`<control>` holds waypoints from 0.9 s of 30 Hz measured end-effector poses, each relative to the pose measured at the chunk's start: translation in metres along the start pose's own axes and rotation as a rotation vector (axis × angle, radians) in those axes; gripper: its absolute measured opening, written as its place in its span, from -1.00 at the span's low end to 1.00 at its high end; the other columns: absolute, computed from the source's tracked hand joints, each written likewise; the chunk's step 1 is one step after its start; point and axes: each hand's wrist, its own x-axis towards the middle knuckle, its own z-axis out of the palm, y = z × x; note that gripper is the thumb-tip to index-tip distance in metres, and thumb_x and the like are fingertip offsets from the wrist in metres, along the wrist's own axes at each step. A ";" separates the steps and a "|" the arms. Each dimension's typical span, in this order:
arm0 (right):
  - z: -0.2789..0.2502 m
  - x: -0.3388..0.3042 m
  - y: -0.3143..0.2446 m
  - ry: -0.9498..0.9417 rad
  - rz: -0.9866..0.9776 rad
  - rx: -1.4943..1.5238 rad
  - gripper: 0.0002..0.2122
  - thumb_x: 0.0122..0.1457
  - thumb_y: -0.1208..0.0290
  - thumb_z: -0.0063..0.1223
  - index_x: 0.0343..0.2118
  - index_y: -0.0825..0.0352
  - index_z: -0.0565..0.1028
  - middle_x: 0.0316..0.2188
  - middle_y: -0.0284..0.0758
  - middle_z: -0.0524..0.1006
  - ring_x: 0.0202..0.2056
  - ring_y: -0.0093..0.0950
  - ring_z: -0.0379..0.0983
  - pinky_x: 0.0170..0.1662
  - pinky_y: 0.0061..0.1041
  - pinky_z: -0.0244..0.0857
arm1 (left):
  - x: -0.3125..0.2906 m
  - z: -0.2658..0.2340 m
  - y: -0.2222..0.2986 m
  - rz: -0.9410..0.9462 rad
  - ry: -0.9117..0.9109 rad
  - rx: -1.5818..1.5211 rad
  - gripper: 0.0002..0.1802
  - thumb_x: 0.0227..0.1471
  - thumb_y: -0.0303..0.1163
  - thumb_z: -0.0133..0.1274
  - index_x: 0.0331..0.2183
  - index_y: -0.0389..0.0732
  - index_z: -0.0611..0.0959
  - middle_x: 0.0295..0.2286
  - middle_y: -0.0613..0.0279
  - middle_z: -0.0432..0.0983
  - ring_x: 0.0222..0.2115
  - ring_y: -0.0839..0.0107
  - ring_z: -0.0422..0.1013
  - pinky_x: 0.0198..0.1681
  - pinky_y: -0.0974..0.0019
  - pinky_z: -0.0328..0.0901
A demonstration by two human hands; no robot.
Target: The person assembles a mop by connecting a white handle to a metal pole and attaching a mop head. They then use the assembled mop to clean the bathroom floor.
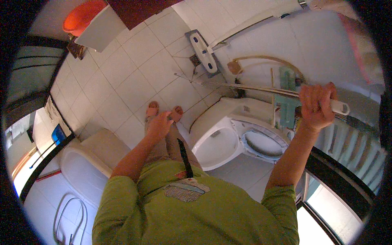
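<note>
My right hand is closed round the upper part of a long metal pole. The pole's white end grip, with a hanging hole, sticks out past my fist. From there the pole slants left over the toilet's rear toward the tiled floor. Its far end is thin, and its kind is hard to make out. My left hand hangs in front of my thighs, its fingers loosely bent and partly apart, with nothing visible in it. Beyond the pole, a flat mop with a white head leans by the wall.
To the right of my legs stands a toilet with its lid up. A brown-handled brush and a green rack are by the wall. At left are a white tub and a hose. An orange basin sits far left.
</note>
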 end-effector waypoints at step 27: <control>-0.076 -0.022 0.178 0.569 0.332 -0.248 -0.76 0.08 0.22 -0.07 -0.52 0.31 0.30 -0.70 -0.33 0.38 -0.60 -0.50 0.36 -0.41 -0.46 0.27 | 0.003 -0.007 -0.055 0.226 0.312 0.027 -0.64 -0.12 -0.35 -0.09 -0.21 -0.26 0.38 -0.32 0.01 0.39 -0.31 0.04 0.33 -0.25 0.15 0.26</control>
